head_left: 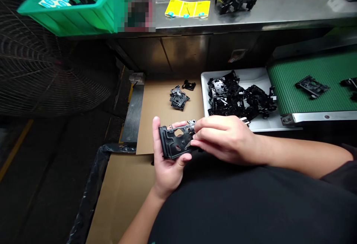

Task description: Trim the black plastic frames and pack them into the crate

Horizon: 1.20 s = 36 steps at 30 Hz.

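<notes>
I had the left hand [167, 173] cradling a black plastic frame [175, 142] at six o'clock, fingers spread behind it, while the right hand [225, 140] pinched its edge, fingertips pressed together. At three o'clock sat a white tray [237, 75] heaped with similar frames [231, 99]; farther off, at twelve, a yellow label sheet [187, 8] carried print too small to read.

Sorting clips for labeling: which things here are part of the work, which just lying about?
In the work: black plastic part, left hand, right hand, white tray of parts, parts on cardboard.

Lying about: green bin, yellow sheet, fan, conveyor belt.
</notes>
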Each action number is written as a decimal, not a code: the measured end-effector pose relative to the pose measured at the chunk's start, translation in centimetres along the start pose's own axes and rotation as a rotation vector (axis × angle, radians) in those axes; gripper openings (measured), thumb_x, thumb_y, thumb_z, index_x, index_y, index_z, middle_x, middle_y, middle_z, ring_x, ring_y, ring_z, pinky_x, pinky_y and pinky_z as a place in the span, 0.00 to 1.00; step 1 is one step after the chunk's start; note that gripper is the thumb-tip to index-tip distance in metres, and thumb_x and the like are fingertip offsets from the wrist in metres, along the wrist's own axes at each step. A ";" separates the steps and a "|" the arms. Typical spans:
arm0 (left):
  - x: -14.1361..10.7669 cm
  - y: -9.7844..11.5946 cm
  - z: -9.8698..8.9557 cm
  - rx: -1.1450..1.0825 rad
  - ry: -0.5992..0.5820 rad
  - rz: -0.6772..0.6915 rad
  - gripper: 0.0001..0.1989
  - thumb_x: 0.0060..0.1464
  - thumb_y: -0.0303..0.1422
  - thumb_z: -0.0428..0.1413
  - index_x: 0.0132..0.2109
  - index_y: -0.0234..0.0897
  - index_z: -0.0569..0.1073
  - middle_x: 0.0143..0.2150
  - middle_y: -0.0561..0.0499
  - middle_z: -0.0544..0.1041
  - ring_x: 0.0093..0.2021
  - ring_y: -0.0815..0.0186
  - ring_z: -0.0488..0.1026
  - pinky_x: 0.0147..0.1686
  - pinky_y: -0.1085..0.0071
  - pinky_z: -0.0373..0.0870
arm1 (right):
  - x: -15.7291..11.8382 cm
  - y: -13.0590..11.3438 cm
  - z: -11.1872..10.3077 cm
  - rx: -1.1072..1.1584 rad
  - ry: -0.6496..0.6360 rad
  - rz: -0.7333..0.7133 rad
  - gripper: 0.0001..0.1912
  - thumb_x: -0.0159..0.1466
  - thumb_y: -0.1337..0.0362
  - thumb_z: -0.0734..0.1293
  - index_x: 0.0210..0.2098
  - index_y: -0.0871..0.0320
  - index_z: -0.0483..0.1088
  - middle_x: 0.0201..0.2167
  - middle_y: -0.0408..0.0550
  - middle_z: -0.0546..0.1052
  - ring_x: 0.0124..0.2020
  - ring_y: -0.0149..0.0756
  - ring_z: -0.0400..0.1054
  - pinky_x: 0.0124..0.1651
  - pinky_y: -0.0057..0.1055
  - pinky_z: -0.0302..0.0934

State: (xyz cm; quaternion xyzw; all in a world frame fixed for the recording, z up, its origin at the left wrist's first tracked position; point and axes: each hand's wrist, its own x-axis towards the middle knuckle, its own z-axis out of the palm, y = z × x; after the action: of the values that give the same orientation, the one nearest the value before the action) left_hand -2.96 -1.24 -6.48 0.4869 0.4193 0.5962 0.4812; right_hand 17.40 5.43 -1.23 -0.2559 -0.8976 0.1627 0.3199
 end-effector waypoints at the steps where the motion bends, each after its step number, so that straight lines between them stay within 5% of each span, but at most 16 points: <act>1: 0.0 -0.1 0.0 0.014 -0.001 0.005 0.52 0.57 0.44 0.68 0.78 0.53 0.48 0.64 0.41 0.76 0.62 0.52 0.77 0.65 0.51 0.73 | 0.0 0.1 0.1 -0.005 -0.004 -0.009 0.10 0.74 0.63 0.66 0.37 0.60 0.74 0.40 0.51 0.81 0.36 0.35 0.73 0.37 0.30 0.68; 15: -0.1 0.0 -0.3 0.035 -0.071 -0.045 0.51 0.59 0.42 0.67 0.78 0.56 0.46 0.65 0.43 0.76 0.63 0.54 0.77 0.66 0.52 0.72 | -0.7 0.8 0.3 0.103 -0.011 -0.019 0.06 0.73 0.65 0.67 0.39 0.60 0.75 0.41 0.50 0.80 0.36 0.35 0.73 0.38 0.31 0.70; 19: 0.4 0.8 -0.9 -0.080 -0.137 -0.101 0.51 0.58 0.43 0.68 0.78 0.60 0.46 0.68 0.43 0.72 0.64 0.54 0.75 0.64 0.53 0.74 | -0.3 1.7 -0.4 0.290 0.136 0.134 0.07 0.72 0.63 0.70 0.48 0.59 0.75 0.48 0.54 0.76 0.44 0.37 0.73 0.42 0.32 0.73; 23: 0.5 0.9 -1.0 -0.157 -0.082 -0.192 0.51 0.52 0.47 0.71 0.76 0.60 0.54 0.76 0.45 0.61 0.60 0.57 0.77 0.62 0.60 0.76 | -0.6 2.8 -0.8 0.548 -0.114 0.260 0.20 0.66 0.59 0.76 0.55 0.57 0.73 0.50 0.52 0.75 0.38 0.32 0.69 0.35 0.28 0.69; 25: 0.7 0.7 -0.8 -0.164 0.007 -0.193 0.46 0.52 0.48 0.70 0.74 0.57 0.61 0.76 0.47 0.62 0.64 0.58 0.74 0.64 0.64 0.74 | -1.0 3.0 -0.5 0.655 -0.171 0.321 0.18 0.64 0.60 0.77 0.51 0.57 0.73 0.44 0.47 0.76 0.31 0.28 0.64 0.30 0.25 0.63; 29: 1.1 0.6 -0.5 -0.148 0.029 -0.187 0.36 0.58 0.49 0.65 0.71 0.49 0.68 0.74 0.45 0.66 0.70 0.53 0.69 0.66 0.62 0.72 | -1.6 2.4 0.6 0.811 -0.057 0.450 0.17 0.62 0.58 0.79 0.40 0.58 0.72 0.38 0.42 0.72 0.25 0.23 0.56 0.24 0.23 0.55; 33: 1.2 1.0 -0.9 -0.105 -0.018 -0.148 0.52 0.42 0.59 0.70 0.72 0.48 0.66 0.78 0.42 0.59 0.68 0.44 0.71 0.62 0.57 0.76 | -1.8 2.0 1.4 0.837 0.024 0.334 0.16 0.62 0.59 0.79 0.42 0.58 0.73 0.40 0.44 0.74 0.26 0.24 0.57 0.25 0.24 0.56; 36: 0.9 1.4 -1.4 -0.061 -0.090 -0.198 0.67 0.28 0.59 0.73 0.76 0.51 0.58 0.73 0.38 0.66 0.67 0.38 0.71 0.65 0.47 0.73 | -1.8 1.9 1.6 0.838 0.075 0.298 0.15 0.63 0.58 0.79 0.42 0.57 0.73 0.39 0.45 0.74 0.29 0.26 0.61 0.27 0.24 0.57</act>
State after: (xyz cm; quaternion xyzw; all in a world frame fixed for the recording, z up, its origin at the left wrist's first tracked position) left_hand -4.61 -0.70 -5.27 0.4543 0.4251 0.5358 0.5708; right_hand 18.23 5.70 -4.16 -0.2366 -0.6954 0.5471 0.4014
